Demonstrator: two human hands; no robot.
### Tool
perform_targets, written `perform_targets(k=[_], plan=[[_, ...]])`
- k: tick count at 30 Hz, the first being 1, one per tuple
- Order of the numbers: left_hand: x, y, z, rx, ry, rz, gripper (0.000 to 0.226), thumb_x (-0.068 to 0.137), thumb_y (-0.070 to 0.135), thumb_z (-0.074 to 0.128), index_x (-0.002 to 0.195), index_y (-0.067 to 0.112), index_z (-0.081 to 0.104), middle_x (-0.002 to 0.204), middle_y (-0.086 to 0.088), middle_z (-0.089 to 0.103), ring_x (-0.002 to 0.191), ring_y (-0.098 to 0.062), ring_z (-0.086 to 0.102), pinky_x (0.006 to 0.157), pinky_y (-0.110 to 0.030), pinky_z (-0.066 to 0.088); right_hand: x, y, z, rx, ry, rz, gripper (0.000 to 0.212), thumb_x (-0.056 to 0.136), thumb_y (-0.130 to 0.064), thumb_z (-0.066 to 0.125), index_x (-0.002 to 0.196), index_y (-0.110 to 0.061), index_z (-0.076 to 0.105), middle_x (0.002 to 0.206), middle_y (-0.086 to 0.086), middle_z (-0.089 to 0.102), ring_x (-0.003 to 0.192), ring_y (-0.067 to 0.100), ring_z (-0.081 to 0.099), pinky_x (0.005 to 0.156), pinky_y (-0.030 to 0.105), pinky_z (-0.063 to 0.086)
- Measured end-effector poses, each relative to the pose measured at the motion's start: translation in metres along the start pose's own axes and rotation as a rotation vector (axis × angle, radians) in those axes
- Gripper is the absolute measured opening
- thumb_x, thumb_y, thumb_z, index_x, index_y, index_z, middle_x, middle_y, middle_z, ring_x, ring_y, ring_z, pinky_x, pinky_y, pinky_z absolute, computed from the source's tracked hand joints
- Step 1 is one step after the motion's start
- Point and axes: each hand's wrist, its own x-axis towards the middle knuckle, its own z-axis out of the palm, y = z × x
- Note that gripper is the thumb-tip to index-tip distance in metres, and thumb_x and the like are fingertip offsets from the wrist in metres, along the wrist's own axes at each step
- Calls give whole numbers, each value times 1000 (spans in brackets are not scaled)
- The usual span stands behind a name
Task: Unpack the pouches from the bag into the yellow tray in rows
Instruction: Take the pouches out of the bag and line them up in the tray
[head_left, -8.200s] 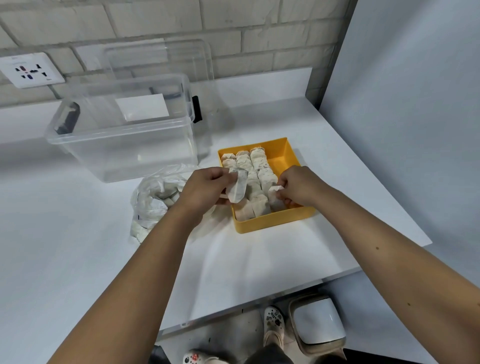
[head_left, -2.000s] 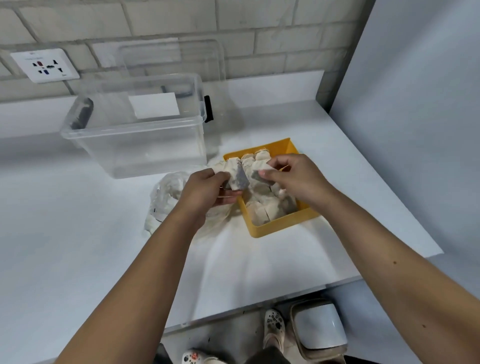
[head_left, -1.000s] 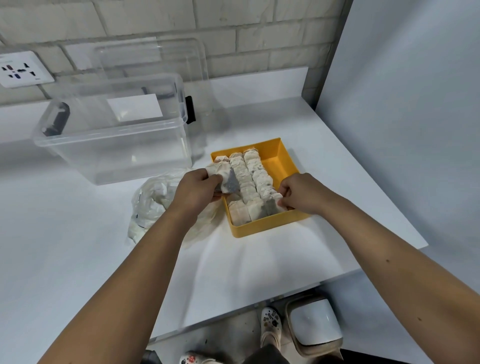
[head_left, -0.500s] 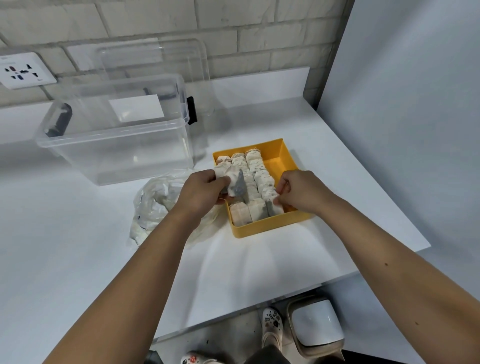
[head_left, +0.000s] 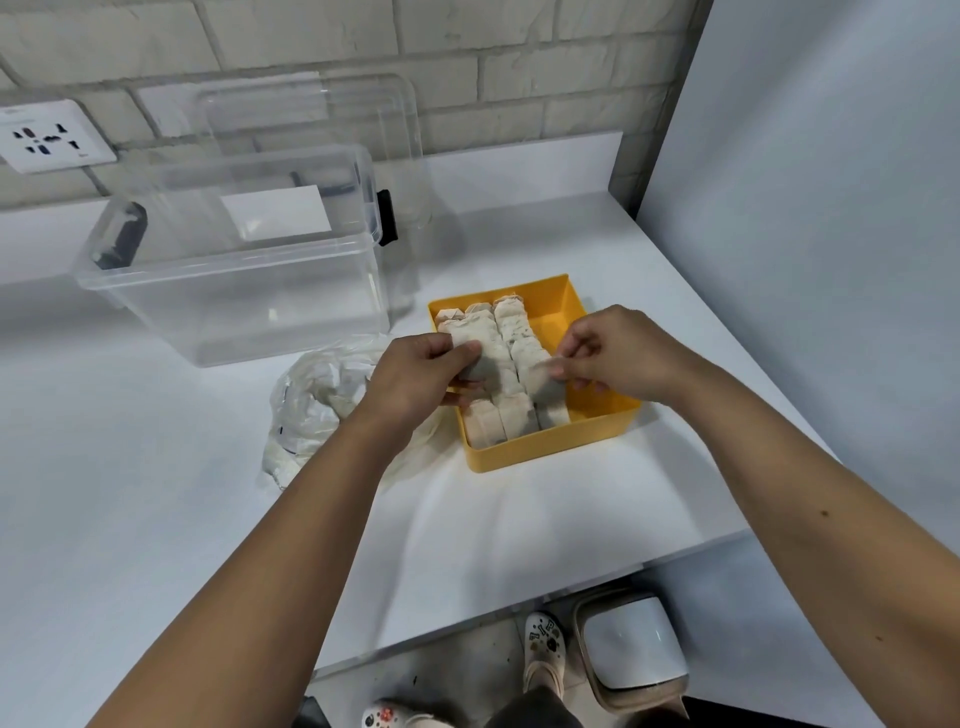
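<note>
The yellow tray (head_left: 597, 423) sits on the white table with off-white pouches (head_left: 511, 415) standing in three rows along its left and middle; its right side is bare. My left hand (head_left: 415, 376) hovers over the tray's left edge, shut on a small stack of pouches (head_left: 485, 358). My right hand (head_left: 610, 351) is above the tray's middle, pinching one pouch (head_left: 543, 371) by its edge over the third row. The crumpled clear plastic bag (head_left: 317, 405) with more pouches lies left of the tray, partly behind my left forearm.
A clear plastic storage box (head_left: 234, 280) with black latches stands at the back left, its lid (head_left: 311, 114) leaning on the brick wall. A grey partition (head_left: 831, 234) closes off the right. Below the table's front edge stands a white bin (head_left: 631, 649).
My right hand rose from the tray's front right corner toward my left hand and now pinches a pouch. My left hand stays at the tray's left edge with its stack.
</note>
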Motion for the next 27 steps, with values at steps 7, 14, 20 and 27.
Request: perform_targets(k=[7,14,20,27], plan=[[2,-5,-1,102,28,31,33,94,23,67,96,-10,68,94,-22,71,75,-21,67,79,-43,61,6,15,13,-283,-169,59,11,79,-25,80,84,-17,75,80,-3,72,74,9,65,67,23,50],[2,-8,-1,127,15,43,30,90,20,72,96,-9,68,83,-16,70,67,-13,64,72,-35,60,10,17,20,-282,-109,55,25,75,-28,83,94,-18,71,74,-14,58,68,3,55,61,21,42],[6,-5,6,170,-16,72,27,92,22,70,94,-5,69,82,-14,70,69,-15,63,61,-21,54,14,-3,4,175,-38,-24,28,82,-28,77,109,-23,71,91,-1,68,74,13,67,60,18,49],[11,3,21,206,-69,92,21,89,25,73,76,9,71,67,-3,65,61,-12,61,57,-18,53,27,-18,-1,84,-57,-88,23,76,-30,83,94,-19,75,76,-10,68,68,2,62,64,18,46]])
